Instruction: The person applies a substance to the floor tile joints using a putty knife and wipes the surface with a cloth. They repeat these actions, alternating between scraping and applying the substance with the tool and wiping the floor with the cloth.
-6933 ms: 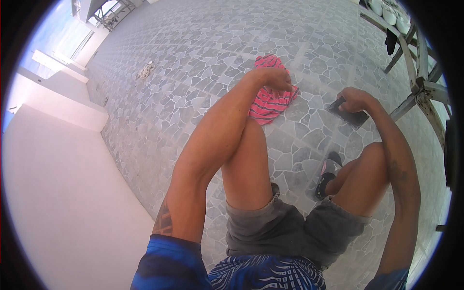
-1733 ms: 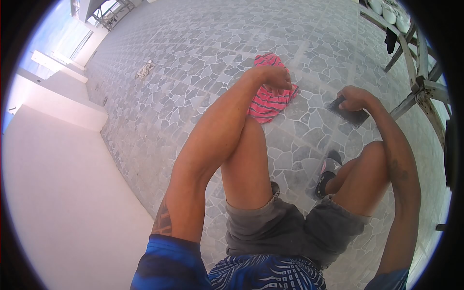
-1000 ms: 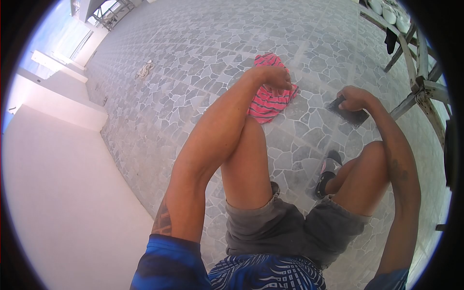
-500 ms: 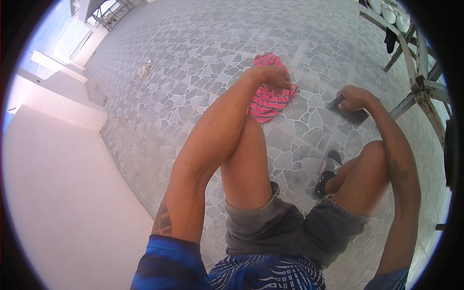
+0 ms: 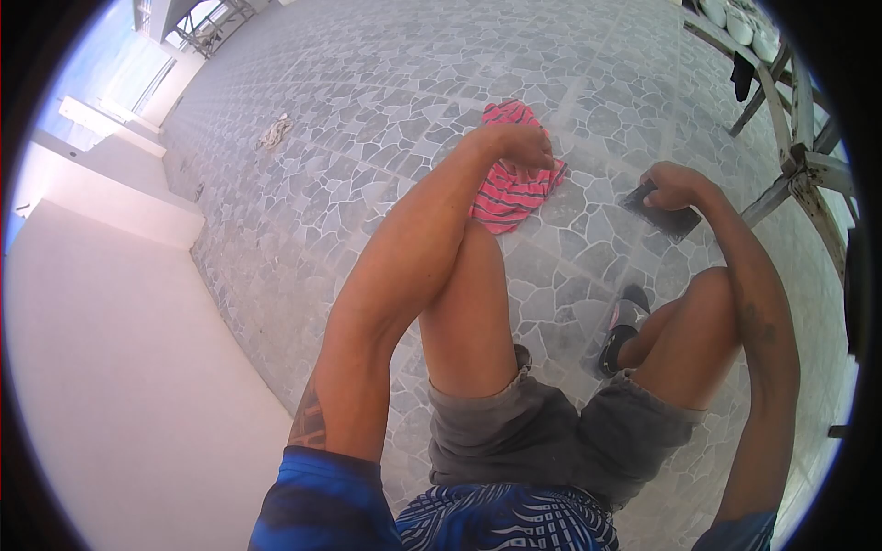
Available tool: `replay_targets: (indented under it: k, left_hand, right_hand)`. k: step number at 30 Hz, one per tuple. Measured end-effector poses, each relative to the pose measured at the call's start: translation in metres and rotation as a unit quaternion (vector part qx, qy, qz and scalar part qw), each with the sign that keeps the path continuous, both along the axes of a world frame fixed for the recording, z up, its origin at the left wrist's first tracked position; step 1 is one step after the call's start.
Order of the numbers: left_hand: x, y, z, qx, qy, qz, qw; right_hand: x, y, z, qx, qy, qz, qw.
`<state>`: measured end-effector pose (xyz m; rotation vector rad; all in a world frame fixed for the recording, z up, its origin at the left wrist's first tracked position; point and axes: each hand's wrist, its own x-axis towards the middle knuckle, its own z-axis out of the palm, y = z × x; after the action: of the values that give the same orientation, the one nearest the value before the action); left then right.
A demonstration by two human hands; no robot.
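Note:
My left hand [image 5: 525, 150] is closed, its fingers curled down into a bright pink cloth [image 5: 514, 197] with dark stripes. The cloth spreads out above and below the hand, and my fingers partly hide its middle. Further right, my right hand [image 5: 675, 186] grips a flat black rectangular pad [image 5: 668, 219] from above, with the thumb lying across it. The pad is against or just over the grey stone-pattern floor [image 5: 588, 220]; its underside is hidden. A pale haze shows on the floor around both hands.
A low white wall [image 5: 110, 349] runs along the left. At the upper right stands a rough wooden frame [image 5: 795, 165] with white objects [image 5: 740, 23] on top and a black cloth hanging from it. A pale crumpled item [image 5: 274, 133] lies on the floor. My shoe [image 5: 625, 331] is below the pad.

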<state>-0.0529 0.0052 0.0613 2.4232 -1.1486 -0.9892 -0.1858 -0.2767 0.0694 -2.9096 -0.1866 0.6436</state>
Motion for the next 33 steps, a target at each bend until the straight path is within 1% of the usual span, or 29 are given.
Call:
replay_targets:
  k: [7,13,33]
  left_hand:
    - [-0.0011,0.0,0.002,0.006,-0.001,-0.002,1.0]
    - [-0.0009,-0.0004,0.0026,0.008,0.006,0.004,1.0]
    - [-0.0029,0.0,0.0036,0.0,0.008,0.008,1.0]
  right_hand:
    - [-0.0004,0.0006,-0.0001,-0.003,0.0,-0.007,1.0]
    - [-0.0015,-0.0021,-0.0035,0.003,-0.024,-0.001,1.0]
    - [-0.0007,-0.0015,-0.0019,0.0,-0.007,-0.006,1.0]
